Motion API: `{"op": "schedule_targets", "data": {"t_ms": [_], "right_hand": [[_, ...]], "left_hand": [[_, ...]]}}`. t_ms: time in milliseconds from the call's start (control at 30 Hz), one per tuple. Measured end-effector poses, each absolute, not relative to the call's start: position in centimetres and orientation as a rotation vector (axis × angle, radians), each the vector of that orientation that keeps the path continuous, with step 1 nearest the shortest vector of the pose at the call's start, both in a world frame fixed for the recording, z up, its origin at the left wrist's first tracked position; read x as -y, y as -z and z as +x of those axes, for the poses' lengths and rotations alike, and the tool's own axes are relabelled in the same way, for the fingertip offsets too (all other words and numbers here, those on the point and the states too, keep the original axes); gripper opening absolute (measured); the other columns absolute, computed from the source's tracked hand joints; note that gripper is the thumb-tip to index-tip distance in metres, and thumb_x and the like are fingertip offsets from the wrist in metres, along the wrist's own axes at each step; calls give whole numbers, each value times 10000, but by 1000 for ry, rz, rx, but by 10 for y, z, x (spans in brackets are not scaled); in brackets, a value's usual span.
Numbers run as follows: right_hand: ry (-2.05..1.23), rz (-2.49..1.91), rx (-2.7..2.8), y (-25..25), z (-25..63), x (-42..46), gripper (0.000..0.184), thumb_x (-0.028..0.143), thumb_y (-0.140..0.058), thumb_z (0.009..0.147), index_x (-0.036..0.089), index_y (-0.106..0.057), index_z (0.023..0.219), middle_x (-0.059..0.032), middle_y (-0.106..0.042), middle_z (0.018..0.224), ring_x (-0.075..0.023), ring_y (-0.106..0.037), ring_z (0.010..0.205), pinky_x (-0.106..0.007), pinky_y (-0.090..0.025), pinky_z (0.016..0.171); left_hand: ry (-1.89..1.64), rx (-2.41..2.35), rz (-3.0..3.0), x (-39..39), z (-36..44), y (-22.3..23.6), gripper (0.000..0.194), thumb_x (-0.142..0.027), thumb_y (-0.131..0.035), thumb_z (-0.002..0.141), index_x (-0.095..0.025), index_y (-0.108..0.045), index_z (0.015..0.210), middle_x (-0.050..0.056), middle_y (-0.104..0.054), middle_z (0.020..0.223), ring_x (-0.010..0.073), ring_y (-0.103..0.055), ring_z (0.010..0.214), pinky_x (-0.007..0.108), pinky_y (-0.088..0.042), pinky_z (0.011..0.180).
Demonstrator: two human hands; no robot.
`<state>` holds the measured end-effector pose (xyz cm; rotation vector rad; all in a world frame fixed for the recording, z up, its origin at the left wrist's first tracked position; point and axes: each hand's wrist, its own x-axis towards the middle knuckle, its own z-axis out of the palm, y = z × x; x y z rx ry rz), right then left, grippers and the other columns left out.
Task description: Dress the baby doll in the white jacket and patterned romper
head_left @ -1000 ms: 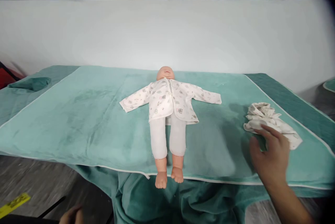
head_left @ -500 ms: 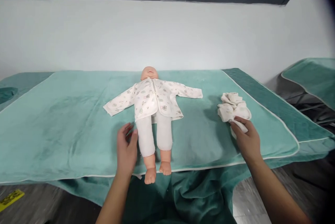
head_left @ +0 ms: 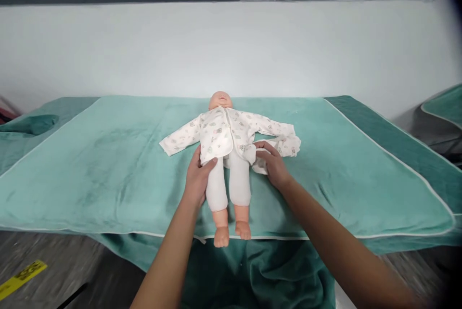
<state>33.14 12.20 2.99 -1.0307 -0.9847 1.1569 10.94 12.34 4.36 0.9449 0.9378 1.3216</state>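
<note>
A baby doll (head_left: pixel 221 99) lies on its back, its feet at the near edge of the bed. It wears a white printed jacket (head_left: pixel 216 133) with its sleeves spread and white leg coverings (head_left: pixel 239 184). My left hand (head_left: pixel 199 176) is closed round the doll's hip and upper thigh, thumb on top, under the jacket hem. My right hand (head_left: pixel 272 162), fingers curled, is at the other side of the hem and grips a crumpled white printed garment (head_left: pixel 287 146). That garment lies against the doll's side, below the sleeve; its fingertip contact is partly hidden.
A light green plush sheet (head_left: pixel 122 174) with white piping covers the bed, over a darker green cover (head_left: pixel 375 126). A white wall (head_left: pixel 231 49) rises behind the doll's head. Darker green cloth (head_left: pixel 260 275) hangs at the front. A yellow label (head_left: pixel 25 277) is at lower left.
My right hand has brought the crumpled garment leftward from the right of the sheet to the doll's side. My left hand has moved up from beside the leg and taken hold of the hip.
</note>
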Motion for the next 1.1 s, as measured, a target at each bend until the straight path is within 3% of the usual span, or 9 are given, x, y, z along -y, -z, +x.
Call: {"op": "schedule_targets", "data": {"t_ms": [133,333,467,533,667,833,933,1033,1100], "right_hand": [[-1126,-926,843,-30,316,-160,101,243,-642,719,197,-608,802,48,-548,662,-98,-463,570,-221,-341,519],[-1108,-912,790,-30,319,-201,150,219,-684,665,201,-617,798,42,-581,704,-107,-507,626,-216,-392,538],[-1191,-756,662,-32,325,-187,133,245,-715,707,198,-601,757,37,-569,718,-98,-517,648,-205,-435,563],[-1258,-637,599,-35,330,-167,223,261,-707,747,200,-509,665,41,-507,671,-87,-494,619,-204,-464,592],[-1406,-423,500,-37,336,-122,442,288,-688,830,216,-311,612,86,-257,521,-72,-295,459,-193,-448,540],[-1487,-124,510,-39,321,-97,462,369,-627,927,224,-314,619,106,-158,475,-75,-126,416,-179,-339,452],[-1740,190,780,-51,299,-101,410,416,-560,965,230,-396,638,115,-223,420,-67,-131,351,-194,-268,393],[-2138,283,1322,-73,273,-102,310,408,-607,937,190,-550,723,77,-448,470,-65,-317,343,-205,-296,396],[-2299,104,1731,-87,257,-96,244,362,-676,907,140,-617,825,47,-542,569,-66,-447,441,-188,-359,459]], "left_hand": [[-1389,-875,916,-146,120,-43,713,-283,-787,783,-279,-526,1446,82,-620,1434,265,-642,1234,354,-555,1001],[-1526,-877,886,-183,130,-34,754,-294,-807,761,-274,-503,1451,95,-573,1481,265,-600,1297,397,-513,1078],[-1574,-936,861,-181,126,-30,639,-324,-796,772,-247,-564,1362,108,-617,1418,261,-624,1254,387,-526,1042],[-1586,-977,881,-173,123,-29,540,-349,-763,803,-232,-603,1306,107,-651,1361,254,-644,1208,373,-537,1003],[-1605,-1161,1000,-145,118,-24,406,-387,-666,892,-229,-628,1264,98,-662,1320,234,-640,1185,375,-519,1014],[-1842,-1297,1408,-99,126,-37,271,-385,-563,962,-215,-677,1139,92,-647,1305,225,-577,1270,408,-408,1152],[-1568,-1207,1400,-80,134,-60,355,-498,-566,947,-222,-702,1126,74,-717,1134,243,-658,1109,398,-488,1046],[-1103,-970,1077,-72,132,-81,547,-647,-565,896,-193,-712,1163,83,-753,1019,277,-696,1016,394,-542,935],[-1003,-809,893,-72,125,-89,637,-690,-564,874,-170,-689,1221,102,-755,1056,290,-694,1060,398,-543,946]]}}
